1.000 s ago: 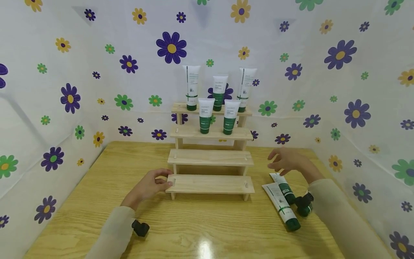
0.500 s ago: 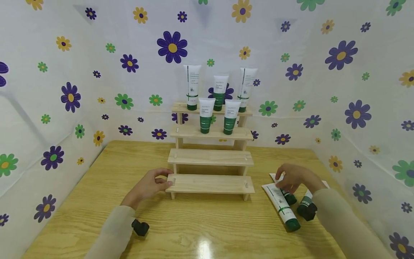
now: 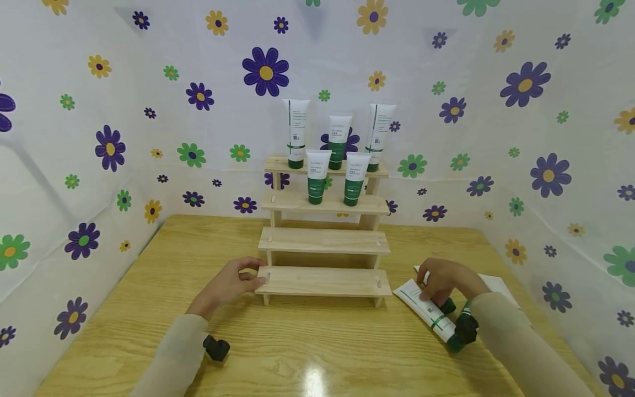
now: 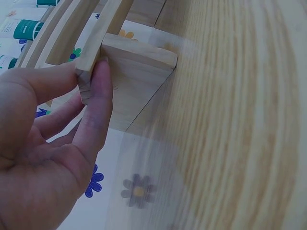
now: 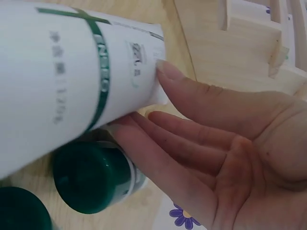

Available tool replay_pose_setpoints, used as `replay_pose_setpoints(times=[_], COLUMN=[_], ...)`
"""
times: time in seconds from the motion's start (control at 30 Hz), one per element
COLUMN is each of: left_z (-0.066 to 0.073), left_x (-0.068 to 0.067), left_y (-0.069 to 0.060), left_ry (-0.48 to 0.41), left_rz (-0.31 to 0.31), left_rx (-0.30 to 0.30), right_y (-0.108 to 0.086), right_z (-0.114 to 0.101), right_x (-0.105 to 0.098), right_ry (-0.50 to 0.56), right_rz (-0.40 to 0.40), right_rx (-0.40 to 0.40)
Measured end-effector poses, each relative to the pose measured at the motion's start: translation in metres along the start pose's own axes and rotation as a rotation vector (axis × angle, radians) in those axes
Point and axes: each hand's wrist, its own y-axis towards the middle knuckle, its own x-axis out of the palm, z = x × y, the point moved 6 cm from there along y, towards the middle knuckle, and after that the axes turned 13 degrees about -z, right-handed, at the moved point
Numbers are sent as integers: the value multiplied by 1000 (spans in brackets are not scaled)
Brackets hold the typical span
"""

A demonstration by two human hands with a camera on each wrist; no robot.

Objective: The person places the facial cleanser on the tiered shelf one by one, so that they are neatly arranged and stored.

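Note:
My left hand [image 3: 230, 286] pinches the left end of the lowest step of a stepped wooden display stand [image 3: 322, 281]; in the left wrist view, thumb and fingers grip the board's corner [image 4: 85, 72]. At the table's right, my right hand [image 3: 448, 278] pinches a white squeeze tube [image 3: 426, 311] with a green band and cap. The right wrist view has the thumb on one side of this tube [image 5: 67, 72] and the index finger on the other. Beneath the hand lies another tube with a green cap [image 5: 86, 177], partly hidden.
Several white-and-green tubes stand on the two upper steps, among them a tall one [image 3: 296, 132] and a short one [image 3: 317, 176]. Another tube [image 3: 496, 286] lies partly behind the right sleeve. Flower-patterned cloth [image 3: 208, 127] encloses the wooden table [image 3: 297, 347] at back and sides.
My right hand has come down onto the tubes and taken hold of the nearest white one, whose upper end has shifted slightly left. The left hand stays on the stand.

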Motion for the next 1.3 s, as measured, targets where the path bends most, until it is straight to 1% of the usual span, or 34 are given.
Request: replay_pose_setpoints(times=[0.1, 0.33, 0.4, 0.53, 0.7, 0.9, 1.03, 1.17, 1.3], left_z=[0, 1, 2, 2, 2, 4, 4, 3, 2], left_x=[-1, -2, -2, -2, -2, -1, -1, -1, -1], left_y=[0, -1, -1, -1, -1, -1, -1, -1, -2], left_ry=[6, 12, 15, 18, 17, 9, 12, 16, 10], left_rz=[4, 2, 2, 2, -1, -4, -1, -1, 0], left_rx=[-8, -6, -7, -9, -7, 3, 1, 4, 6], right_y=[2, 4, 4, 4, 5, 3, 0, -4, -12], right_z=[0, -1, -2, -2, -1, -1, 0, 2, 0], right_x=[1, 2, 4, 8, 11, 15, 14, 8, -4], right_ry=[6, -77, -83, -69, -40, 0, 46, 41, 11], right_rz=[2, 0, -13, -40, -61, -73, -62, -32, 26], right_rx=[2, 40, 43, 43, 26, -25, -51, -68, -94])
